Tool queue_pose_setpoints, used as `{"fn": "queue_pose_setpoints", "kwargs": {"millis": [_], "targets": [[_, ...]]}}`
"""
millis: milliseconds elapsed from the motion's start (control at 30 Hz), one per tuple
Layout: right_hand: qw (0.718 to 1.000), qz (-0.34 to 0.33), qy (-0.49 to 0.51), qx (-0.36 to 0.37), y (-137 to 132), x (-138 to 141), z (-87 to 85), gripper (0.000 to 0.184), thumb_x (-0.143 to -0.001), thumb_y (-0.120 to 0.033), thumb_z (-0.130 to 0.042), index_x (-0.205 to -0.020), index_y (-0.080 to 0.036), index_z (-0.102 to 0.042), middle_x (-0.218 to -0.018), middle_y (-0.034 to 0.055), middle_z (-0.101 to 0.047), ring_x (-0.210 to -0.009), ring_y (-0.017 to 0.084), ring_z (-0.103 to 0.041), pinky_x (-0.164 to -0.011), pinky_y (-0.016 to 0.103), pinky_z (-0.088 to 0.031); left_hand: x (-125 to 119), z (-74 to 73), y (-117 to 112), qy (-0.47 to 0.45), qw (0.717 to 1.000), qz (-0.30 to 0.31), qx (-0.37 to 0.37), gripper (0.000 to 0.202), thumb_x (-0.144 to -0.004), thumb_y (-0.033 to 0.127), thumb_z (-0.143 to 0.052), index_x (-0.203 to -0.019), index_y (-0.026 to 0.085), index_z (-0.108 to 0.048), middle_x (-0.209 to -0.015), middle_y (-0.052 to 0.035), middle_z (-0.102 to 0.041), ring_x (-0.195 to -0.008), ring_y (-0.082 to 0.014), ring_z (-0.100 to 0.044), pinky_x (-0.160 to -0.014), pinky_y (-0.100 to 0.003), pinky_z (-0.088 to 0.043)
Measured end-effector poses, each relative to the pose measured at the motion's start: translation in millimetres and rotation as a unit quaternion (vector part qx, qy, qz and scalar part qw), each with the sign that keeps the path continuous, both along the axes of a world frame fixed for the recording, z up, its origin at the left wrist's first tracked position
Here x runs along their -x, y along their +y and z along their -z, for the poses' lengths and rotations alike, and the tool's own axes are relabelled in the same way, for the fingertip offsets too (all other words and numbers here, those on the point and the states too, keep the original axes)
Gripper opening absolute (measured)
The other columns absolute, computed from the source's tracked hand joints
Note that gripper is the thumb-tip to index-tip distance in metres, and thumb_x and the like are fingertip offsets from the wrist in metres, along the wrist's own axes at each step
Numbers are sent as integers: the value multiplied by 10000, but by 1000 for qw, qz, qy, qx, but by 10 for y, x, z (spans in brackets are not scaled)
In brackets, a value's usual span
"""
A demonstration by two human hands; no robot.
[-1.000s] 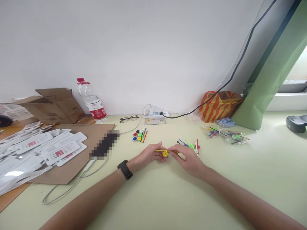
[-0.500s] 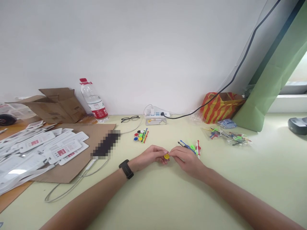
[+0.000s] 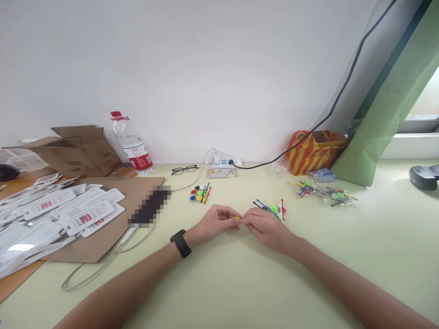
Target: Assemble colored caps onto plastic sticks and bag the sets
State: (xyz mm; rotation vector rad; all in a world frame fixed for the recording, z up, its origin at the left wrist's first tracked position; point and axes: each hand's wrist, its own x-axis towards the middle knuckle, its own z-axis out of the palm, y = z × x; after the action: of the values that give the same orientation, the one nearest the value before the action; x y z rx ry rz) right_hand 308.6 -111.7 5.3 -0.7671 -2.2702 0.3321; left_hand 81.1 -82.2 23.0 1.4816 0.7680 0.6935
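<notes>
Over the middle of the table, my left hand (image 3: 218, 223) pinches a small round yellow plastic piece (image 3: 238, 220) between thumb and fingers. Only part of that piece shows. My right hand (image 3: 266, 229) is closed in a pinch right against it, fingertips nearly meeting those of the left; what they grip is hidden. Just behind my right hand lies a loose group of coloured plastic arrows (image 3: 262, 204) with green and red round parts among them. Farther back on the left, several coloured discs (image 3: 196, 193) sit beside a row of thin arrows (image 3: 206, 193).
Bagged plastic parts (image 3: 338, 196) lie at the right, before a striped bag (image 3: 302, 153). Glasses (image 3: 185, 170) and a power strip (image 3: 222, 163) are along the wall. At left are a bottle (image 3: 137, 153), a cardboard box (image 3: 80, 153), white tags (image 3: 87, 219) and a cable (image 3: 89, 284).
The yellow piece has turned in my fingers and shows less of its face. My left thumb now lies farther across it. My right hand stays in its pinch beside it.
</notes>
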Motion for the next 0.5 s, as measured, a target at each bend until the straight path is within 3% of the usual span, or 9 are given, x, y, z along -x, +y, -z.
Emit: {"fn": "queue_pose_setpoints", "kwargs": {"millis": [167,333,500], "targets": [[1000,13,6,13,-16,15,-36,236,-1038,-178,-438,-1006,-227,-667,-919,74,-702,-844,215,-643,-749,353,-498,-4,-7,-14,-14,1000,-12,-15,253,-814,367,-813,-911,139,-764,-810,-79,-756,-786,-200,-723,-786,-332,-574],[999,24,19,-7,0,2,-46,237,-1029,-158,-452,-1045,-244,-672,-950,73,-713,-869,223,-647,-787,377,-500,30,-21,-6,-98,994,-10,48,180,-841,314,-792,-825,154,-709,-1132,-121,-757,-1078,-238,-703,-998,-387,-516],[992,90,80,-23,14,-34,-89,223,-1008,-215,-518,-1170,-261,-665,-1129,107,-675,-1064,275,-614,-918,448,-499,39,-21,20,-100,994,-8,40,271,-793,302,-854,-997,167,-736,-1015,-87,-742,-987,-215,-703,-928,-365,-521]]}}
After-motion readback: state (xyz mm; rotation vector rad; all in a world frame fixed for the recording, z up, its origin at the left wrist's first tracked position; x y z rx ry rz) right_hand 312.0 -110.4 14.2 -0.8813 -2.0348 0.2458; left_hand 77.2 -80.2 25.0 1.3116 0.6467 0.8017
